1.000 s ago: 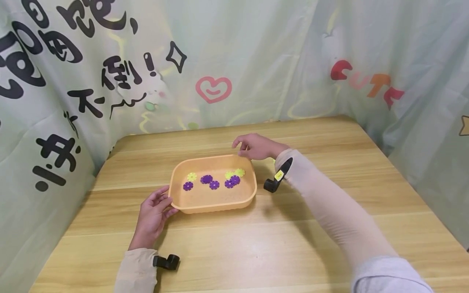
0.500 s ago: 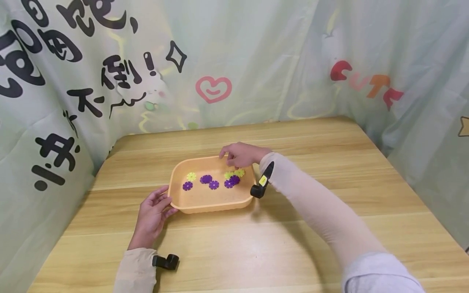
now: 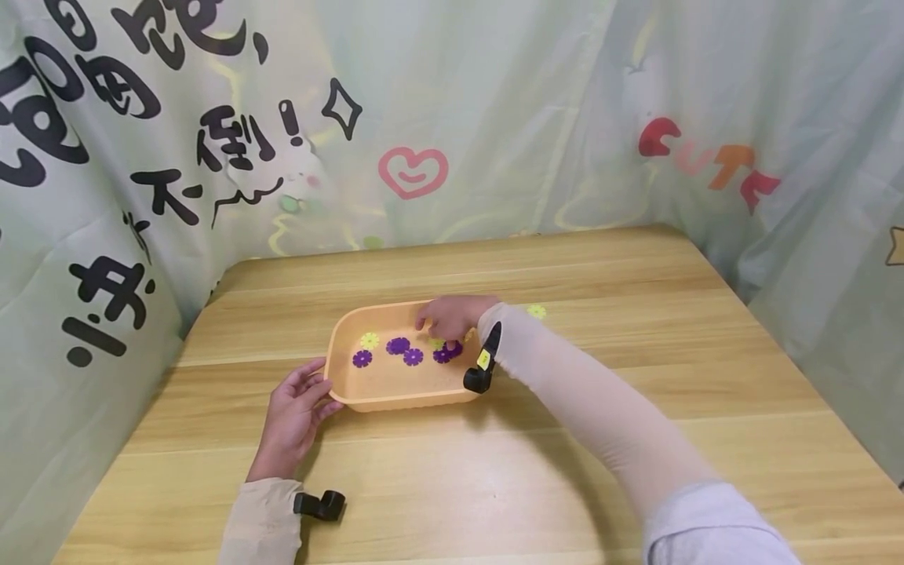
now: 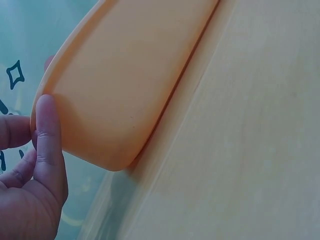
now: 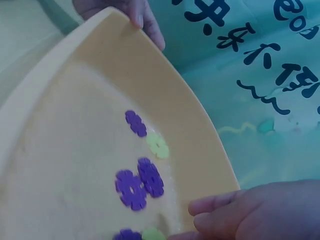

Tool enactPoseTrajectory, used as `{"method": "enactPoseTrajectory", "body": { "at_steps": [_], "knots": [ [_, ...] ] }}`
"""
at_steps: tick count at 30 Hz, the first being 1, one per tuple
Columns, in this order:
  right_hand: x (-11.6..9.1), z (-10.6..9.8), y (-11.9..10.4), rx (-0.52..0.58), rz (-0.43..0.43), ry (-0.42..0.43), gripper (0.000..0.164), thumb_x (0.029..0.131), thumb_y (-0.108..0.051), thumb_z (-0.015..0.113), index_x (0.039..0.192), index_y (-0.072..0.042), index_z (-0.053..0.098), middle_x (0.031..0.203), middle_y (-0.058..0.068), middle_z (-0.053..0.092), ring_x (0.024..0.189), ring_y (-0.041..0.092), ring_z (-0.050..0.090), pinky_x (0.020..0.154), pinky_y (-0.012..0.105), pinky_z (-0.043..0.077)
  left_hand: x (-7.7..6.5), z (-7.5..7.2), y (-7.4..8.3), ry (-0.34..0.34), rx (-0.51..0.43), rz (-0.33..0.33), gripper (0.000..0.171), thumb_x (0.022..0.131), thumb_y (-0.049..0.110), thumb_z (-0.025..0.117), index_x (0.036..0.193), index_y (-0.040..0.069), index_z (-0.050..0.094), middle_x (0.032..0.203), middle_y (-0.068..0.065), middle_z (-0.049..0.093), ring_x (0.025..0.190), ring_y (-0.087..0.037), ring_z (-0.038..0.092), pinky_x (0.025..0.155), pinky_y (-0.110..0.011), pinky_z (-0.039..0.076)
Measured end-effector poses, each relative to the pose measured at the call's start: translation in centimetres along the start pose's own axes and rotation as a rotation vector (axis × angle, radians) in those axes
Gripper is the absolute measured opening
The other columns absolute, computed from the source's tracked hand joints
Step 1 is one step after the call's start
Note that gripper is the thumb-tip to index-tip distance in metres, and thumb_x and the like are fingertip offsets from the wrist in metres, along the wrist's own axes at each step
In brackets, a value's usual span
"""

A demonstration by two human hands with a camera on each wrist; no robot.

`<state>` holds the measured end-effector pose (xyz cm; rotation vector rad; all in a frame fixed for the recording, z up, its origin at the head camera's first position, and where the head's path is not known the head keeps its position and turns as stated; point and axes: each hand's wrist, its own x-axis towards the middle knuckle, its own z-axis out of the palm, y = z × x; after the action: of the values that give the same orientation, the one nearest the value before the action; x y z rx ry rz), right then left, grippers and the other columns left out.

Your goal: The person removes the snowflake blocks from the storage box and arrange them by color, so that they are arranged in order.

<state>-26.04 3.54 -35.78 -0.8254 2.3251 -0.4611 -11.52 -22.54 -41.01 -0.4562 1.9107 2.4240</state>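
Observation:
An orange plastic tray (image 3: 395,392) sits on the wooden table, holding several small flower-shaped plastic discs in purple (image 3: 413,357) and yellow (image 3: 369,340). My left hand (image 3: 295,416) grips its left end; in the left wrist view the thumb (image 4: 48,135) lies against the tray wall. Over the tray's right part is my right hand (image 3: 452,315), fingers apart and pointing down at a cluster of purple and yellow discs. The hand partly covers that cluster. In the right wrist view, its fingertips (image 5: 202,220) are near a yellow disc (image 5: 152,234) at the bottom edge.
One yellow disc (image 3: 537,311) lies on the table (image 3: 565,471), just beyond the right sleeve (image 3: 572,377). A printed curtain (image 3: 494,118) hangs behind and along both sides of the table.
My right hand has moved left and down from beyond the tray's far right corner into the tray. The yellow disc behind the sleeve has come into view. My left hand stays put.

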Motion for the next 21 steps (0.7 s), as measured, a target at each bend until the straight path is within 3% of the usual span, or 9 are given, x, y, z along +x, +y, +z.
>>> {"method": "enactPoseTrajectory", "body": {
  "at_steps": [3,9,12,15,18,21],
  "knots": [
    [0.4,0.2,-0.3,0.05,-0.034,-0.013,0.033,0.103,-0.012,0.044,0.136,-0.01,0.049,0.122,0.01,0.054,0.068,0.013,0.061,0.058,0.026,0.053,0.0,0.0,0.0,-0.001,0.002,0.001,0.039,0.095,-0.008,0.051,0.132,0.003,0.048,0.095,0.0,0.049,0.08,-0.013,0.061,0.067,-0.023,0.06],
    [1.3,0.7,-0.7,0.154,-0.094,-0.048,0.03,0.102,-0.008,0.045,0.132,-0.005,0.05,0.117,0.011,0.06,0.072,0.016,0.061,0.05,0.019,0.045,0.0,0.0,0.0,-0.007,-0.007,0.012,0.036,0.095,-0.009,0.051,0.129,0.004,0.05,0.094,-0.001,0.049,0.079,-0.013,0.061,0.066,-0.023,0.06],
    [1.7,1.0,-0.9,0.144,-0.151,-0.059,0.03,0.102,-0.006,0.044,0.131,-0.004,0.053,0.12,0.009,0.062,0.079,0.015,0.061,0.053,0.018,0.045,-0.1,0.0,0.0,-0.01,-0.014,0.025,0.035,0.094,-0.01,0.051,0.126,0.004,0.052,0.094,-0.002,0.049,0.078,-0.013,0.061,0.065,-0.023,0.06],
    [2.0,1.1,-0.9,0.092,-0.191,-0.038,0.031,0.101,-0.003,0.045,0.13,-0.007,0.055,0.123,0.006,0.061,0.093,0.013,0.059,0.066,0.017,0.049,-0.1,0.1,-0.1,-0.016,-0.022,0.036,0.034,0.093,-0.011,0.052,0.124,0.004,0.054,0.094,-0.002,0.049,0.076,-0.013,0.062,0.065,-0.023,0.06],
    [2.2,1.2,-0.8,0.085,-0.182,0.005,0.035,0.097,0.001,0.05,0.13,-0.008,0.056,0.116,0.008,0.062,0.098,0.015,0.059,0.071,0.021,0.053,-0.1,0.1,0.0,-0.023,-0.023,0.042,0.035,0.093,-0.011,0.053,0.125,0.003,0.053,0.094,-0.003,0.049,0.076,-0.014,0.062,0.064,-0.022,0.06],
    [2.4,1.2,-0.4,0.104,-0.156,0.03,0.042,0.089,0.007,0.056,0.128,-0.01,0.057,0.106,0.007,0.061,0.091,0.018,0.059,0.068,0.023,0.055,-0.2,0.1,0.0,-0.023,-0.02,0.038,0.036,0.093,-0.011,0.053,0.127,0.002,0.051,0.094,-0.003,0.048,0.077,-0.014,0.061,0.064,-0.022,0.06]
  ]
}}
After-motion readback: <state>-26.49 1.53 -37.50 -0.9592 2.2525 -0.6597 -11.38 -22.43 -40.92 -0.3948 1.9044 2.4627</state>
